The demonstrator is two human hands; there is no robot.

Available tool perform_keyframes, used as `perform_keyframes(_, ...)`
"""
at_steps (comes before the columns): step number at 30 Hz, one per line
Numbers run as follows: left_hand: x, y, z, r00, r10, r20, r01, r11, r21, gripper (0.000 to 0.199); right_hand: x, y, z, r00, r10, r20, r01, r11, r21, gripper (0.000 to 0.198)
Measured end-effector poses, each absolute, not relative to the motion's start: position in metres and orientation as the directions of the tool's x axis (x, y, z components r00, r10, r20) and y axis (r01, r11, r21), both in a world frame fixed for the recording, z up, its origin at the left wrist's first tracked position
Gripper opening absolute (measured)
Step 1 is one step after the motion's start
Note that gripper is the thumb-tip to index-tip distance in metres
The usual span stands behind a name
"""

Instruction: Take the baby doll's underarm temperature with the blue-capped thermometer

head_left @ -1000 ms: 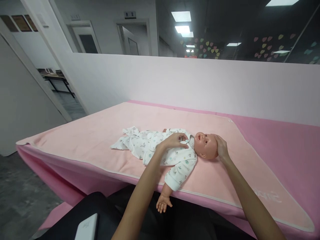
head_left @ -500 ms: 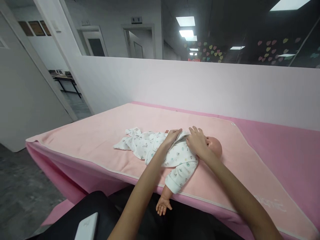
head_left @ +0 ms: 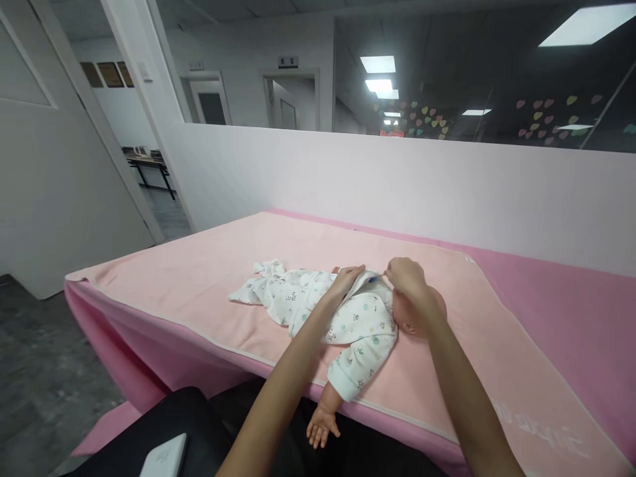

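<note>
A baby doll lies on its back on a peach blanket (head_left: 199,291), its bald head (head_left: 440,301) to the right, partly behind my right forearm. It wears a white printed baby shirt (head_left: 365,318) and matching pants (head_left: 283,291). My left hand (head_left: 346,281) is on the chest, fingers closed at the edge of the shirt's front flap. Beside the doll's neck, my right hand (head_left: 405,273) pinches the shirt's collar edge and holds it lifted; a small blue patch shows under the cloth. One doll hand (head_left: 322,424) hangs over the near edge.
A pink cover (head_left: 571,291) lies under the blanket and drapes down the front. On my dark-clothed lap rests a white flat device (head_left: 163,456). Behind the table stands a white wall (head_left: 397,185) with a window above; a door (head_left: 64,172) is at the left.
My right hand has gone from spread fingers over the doll's upper chest to a pinch, drawing the collar up and away. My left hand stays on the chest. The view has tilted slightly upward.
</note>
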State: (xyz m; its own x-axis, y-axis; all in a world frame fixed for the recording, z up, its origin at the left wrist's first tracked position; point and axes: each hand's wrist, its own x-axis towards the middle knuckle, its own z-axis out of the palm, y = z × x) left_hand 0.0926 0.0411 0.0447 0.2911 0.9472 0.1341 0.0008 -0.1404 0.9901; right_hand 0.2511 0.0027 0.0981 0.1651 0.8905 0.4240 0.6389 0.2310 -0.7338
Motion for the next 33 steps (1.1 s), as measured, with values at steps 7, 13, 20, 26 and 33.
perform_keyframes(7,0.094,0.036,0.048,0.273,0.926,0.262,0.089,-0.295,0.951,0.036,0.303,-0.047,0.157,0.159,0.875,0.458,0.691,0.232,-0.685,0.016)
perform_keyframes(13,0.094,0.030,0.054,0.310,0.902,0.300,0.086,-0.341,0.936,0.026,0.299,-0.073,0.178,0.185,0.859,0.477,0.438,0.363,-0.823,0.021)
perform_keyframes(20,0.094,0.035,0.045,0.297,0.899,0.321,-0.080,-0.312,0.947,0.024,0.275,-0.105,0.189,0.083,0.796,0.599,0.513,0.481,-0.711,0.021)
perform_keyframes(26,0.092,0.036,0.041,0.355,0.887,0.295,-0.070,-0.289,0.955,0.026,0.250,-0.174,0.182,-0.223,0.673,0.705,0.693,0.619,-0.371,0.015)
perform_keyframes(33,0.093,0.031,0.042,0.352,0.886,0.302,-0.103,-0.285,0.953,0.020,0.287,-0.195,0.055,0.024,0.957,0.288,0.812,0.149,-0.564,0.029)
